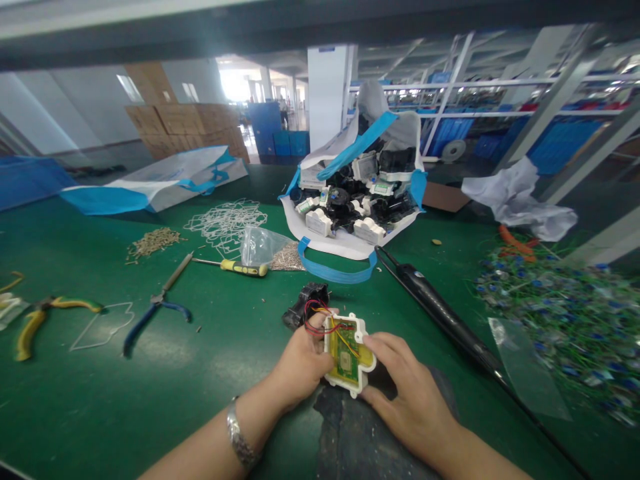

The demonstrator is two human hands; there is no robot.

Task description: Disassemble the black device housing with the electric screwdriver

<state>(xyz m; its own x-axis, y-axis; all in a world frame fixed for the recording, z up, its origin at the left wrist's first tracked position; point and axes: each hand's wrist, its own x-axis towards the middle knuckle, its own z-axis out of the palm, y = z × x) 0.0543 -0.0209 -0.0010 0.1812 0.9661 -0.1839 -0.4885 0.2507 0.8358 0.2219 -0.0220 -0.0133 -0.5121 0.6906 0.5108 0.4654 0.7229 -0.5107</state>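
Observation:
Between my two hands is a white plastic meter housing [349, 353], its open side facing up. A green circuit board sits inside it, with red and yellow wires [316, 319] running out to the left. My left hand [305, 363] grips the left edge, thumb over the rim. Fingers and thumb of my right hand [407, 387] close on the right edge. A black moulded part [306, 305] lies just beyond my left hand, beside the wires. Beneath the hands a dark, worn mat [345, 437] covers part of the green table [215, 373].
A white bag [325, 247] full of black and white units stands behind. Screwdriver [245, 268], blue-handled pliers [157, 300], yellow-handled pliers [47, 307] and white wire gaskets [225, 223] lie left. A black corded tool [440, 313] and a heap of green-wired parts [575, 327] lie right.

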